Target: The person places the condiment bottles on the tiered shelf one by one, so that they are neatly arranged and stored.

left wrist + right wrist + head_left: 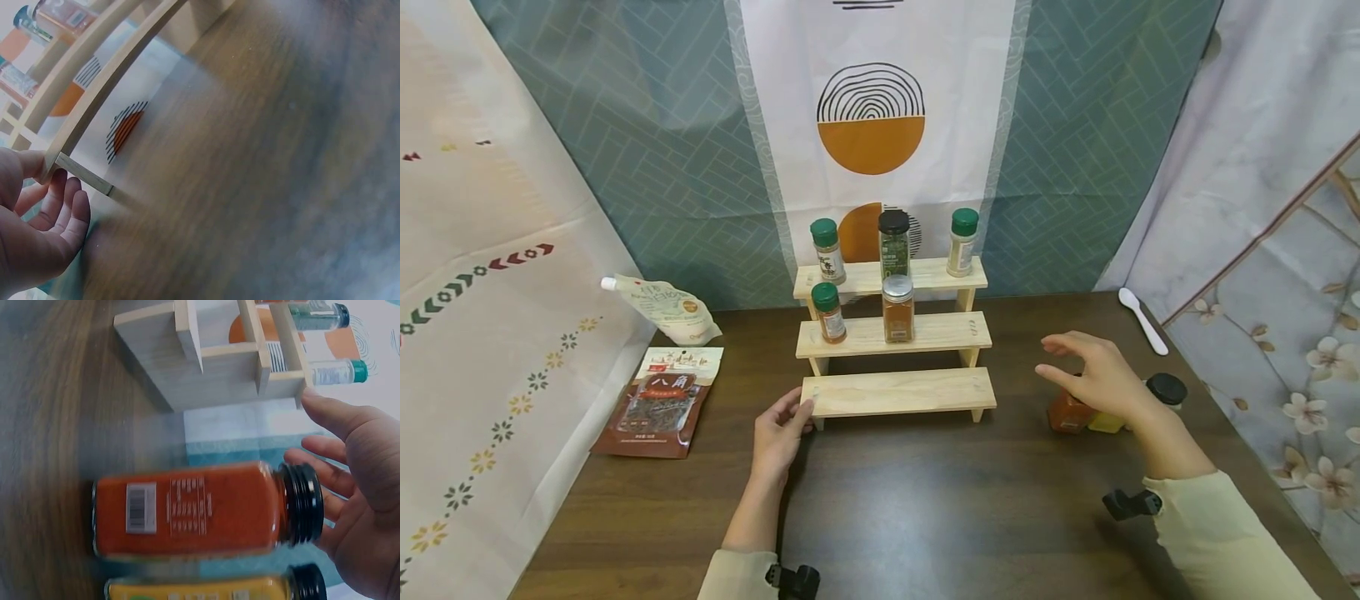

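A three-step wooden rack (pixel 895 392) stands at the middle of the table. My left hand (pixel 778 437) holds the left end of its lowest step, thumb on top and fingers curled beneath, as the left wrist view shows. My right hand (pixel 1101 377) hovers with fingers spread over a jar of red spice (pixel 237 509) with a black lid; nothing is in its grasp. Beside that jar stands a yellow spice jar (pixel 206 590), and a black-lidded jar (pixel 1167 389) is partly hidden behind the right hand. On the middle step are a green-capped bottle (pixel 832 321) and a silver-capped jar (pixel 898 312).
Three bottles, including a black-capped green jar (pixel 894 246), occupy the top step. To the left lie a brown star anise packet (pixel 658 408) and a white spouted pouch (pixel 670 310). A white spoon (pixel 1142 321) lies at the back right. Cloth hangs behind and at both sides.
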The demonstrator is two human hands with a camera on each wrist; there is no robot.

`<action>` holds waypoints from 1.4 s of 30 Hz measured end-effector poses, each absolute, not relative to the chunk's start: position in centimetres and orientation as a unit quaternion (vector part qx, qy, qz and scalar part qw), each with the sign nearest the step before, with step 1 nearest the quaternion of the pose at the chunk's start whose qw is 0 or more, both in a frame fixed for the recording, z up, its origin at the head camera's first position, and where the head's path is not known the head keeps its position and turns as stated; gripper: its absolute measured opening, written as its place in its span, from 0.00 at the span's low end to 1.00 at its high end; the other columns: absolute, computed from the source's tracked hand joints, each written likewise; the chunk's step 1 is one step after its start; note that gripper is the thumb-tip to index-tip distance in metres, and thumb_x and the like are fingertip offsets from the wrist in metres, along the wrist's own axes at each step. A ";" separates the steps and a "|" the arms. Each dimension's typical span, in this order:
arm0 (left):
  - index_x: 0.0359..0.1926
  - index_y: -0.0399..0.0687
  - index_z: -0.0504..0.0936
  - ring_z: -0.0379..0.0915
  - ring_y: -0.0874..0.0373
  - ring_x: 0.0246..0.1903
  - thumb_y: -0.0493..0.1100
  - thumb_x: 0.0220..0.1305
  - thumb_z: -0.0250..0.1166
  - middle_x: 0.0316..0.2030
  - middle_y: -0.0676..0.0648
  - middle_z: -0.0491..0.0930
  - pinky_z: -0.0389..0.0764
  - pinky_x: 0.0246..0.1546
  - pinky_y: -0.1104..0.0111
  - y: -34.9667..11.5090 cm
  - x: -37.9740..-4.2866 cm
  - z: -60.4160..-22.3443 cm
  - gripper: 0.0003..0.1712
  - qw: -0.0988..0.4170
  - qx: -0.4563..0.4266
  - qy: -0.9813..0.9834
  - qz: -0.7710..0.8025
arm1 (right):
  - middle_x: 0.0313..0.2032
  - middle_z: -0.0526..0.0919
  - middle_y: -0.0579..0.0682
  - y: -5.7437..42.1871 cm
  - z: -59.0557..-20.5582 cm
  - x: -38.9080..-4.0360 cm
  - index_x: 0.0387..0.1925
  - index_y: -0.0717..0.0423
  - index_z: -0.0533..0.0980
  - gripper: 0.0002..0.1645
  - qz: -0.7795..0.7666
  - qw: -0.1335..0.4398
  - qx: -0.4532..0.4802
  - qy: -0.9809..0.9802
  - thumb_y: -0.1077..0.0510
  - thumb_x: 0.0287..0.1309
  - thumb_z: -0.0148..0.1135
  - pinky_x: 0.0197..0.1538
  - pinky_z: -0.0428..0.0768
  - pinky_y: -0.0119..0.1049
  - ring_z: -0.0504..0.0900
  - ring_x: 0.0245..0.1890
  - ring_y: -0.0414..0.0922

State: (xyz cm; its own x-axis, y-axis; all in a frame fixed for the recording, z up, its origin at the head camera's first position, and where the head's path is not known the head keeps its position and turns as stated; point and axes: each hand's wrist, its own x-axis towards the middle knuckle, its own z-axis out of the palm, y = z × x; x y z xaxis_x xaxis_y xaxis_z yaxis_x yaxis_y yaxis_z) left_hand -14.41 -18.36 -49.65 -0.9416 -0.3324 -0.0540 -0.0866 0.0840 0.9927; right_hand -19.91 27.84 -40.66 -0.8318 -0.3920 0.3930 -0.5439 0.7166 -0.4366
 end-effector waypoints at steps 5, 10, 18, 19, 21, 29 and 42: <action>0.62 0.33 0.79 0.80 0.57 0.33 0.39 0.70 0.67 0.42 0.38 0.85 0.83 0.35 0.73 -18.3 -14.4 -49.5 0.23 0.090 0.143 -0.729 -0.663 | 0.46 0.85 0.57 29.0 -40.9 -19.4 0.54 0.63 0.80 0.25 0.271 0.131 0.248 -0.921 0.57 0.57 0.75 0.46 0.81 0.59 0.84 0.45 0.57; 0.62 0.33 0.79 0.80 0.57 0.33 0.39 0.69 0.67 0.42 0.38 0.85 0.83 0.35 0.73 -18.2 -14.3 -49.5 0.23 0.089 0.143 -0.726 -0.666 | 0.45 0.86 0.55 30.1 -41.1 -19.0 0.53 0.62 0.80 0.25 0.255 0.142 0.250 -0.923 0.57 0.55 0.77 0.45 0.81 0.55 0.84 0.43 0.54; 0.61 0.32 0.79 0.80 0.56 0.31 0.38 0.69 0.67 0.39 0.39 0.85 0.83 0.34 0.72 -18.4 -14.5 -49.5 0.22 0.093 0.140 -0.728 -0.664 | 0.45 0.86 0.55 31.5 -41.2 -18.3 0.54 0.63 0.80 0.28 0.247 0.117 0.252 -0.928 0.54 0.55 0.77 0.44 0.81 0.54 0.85 0.44 0.54; 0.60 0.32 0.79 0.80 0.56 0.31 0.37 0.70 0.67 0.39 0.40 0.85 0.83 0.34 0.72 -18.4 -14.5 -49.5 0.21 0.093 0.138 -0.730 -0.663 | 0.45 0.86 0.56 31.6 -41.2 -18.2 0.54 0.63 0.80 0.29 0.246 0.112 0.253 -0.929 0.54 0.54 0.78 0.44 0.82 0.55 0.85 0.44 0.55; 0.60 0.32 0.79 0.80 0.56 0.31 0.37 0.70 0.67 0.38 0.40 0.85 0.83 0.34 0.72 -18.4 -14.5 -49.5 0.21 0.093 0.136 -0.731 -0.662 | 0.46 0.86 0.57 31.8 -41.2 -18.0 0.54 0.64 0.80 0.32 0.240 0.106 0.258 -0.930 0.52 0.52 0.79 0.45 0.82 0.57 0.84 0.45 0.56; 0.60 0.33 0.80 0.80 0.57 0.31 0.36 0.70 0.66 0.40 0.39 0.85 0.83 0.34 0.72 -18.4 -14.4 -49.6 0.21 0.091 0.140 -0.733 -0.659 | 0.44 0.87 0.55 32.5 -41.2 -17.7 0.52 0.63 0.82 0.39 0.199 0.108 0.292 -0.929 0.49 0.37 0.86 0.41 0.84 0.53 0.85 0.41 0.53; 0.61 0.35 0.80 0.80 0.56 0.32 0.36 0.70 0.66 0.40 0.40 0.85 0.83 0.35 0.72 -18.5 -14.5 -49.7 0.20 0.090 0.139 -0.731 -0.661 | 0.38 0.86 0.46 32.4 -41.8 -18.0 0.46 0.60 0.83 0.31 0.201 0.156 0.324 -0.911 0.55 0.37 0.86 0.35 0.81 0.40 0.81 0.34 0.41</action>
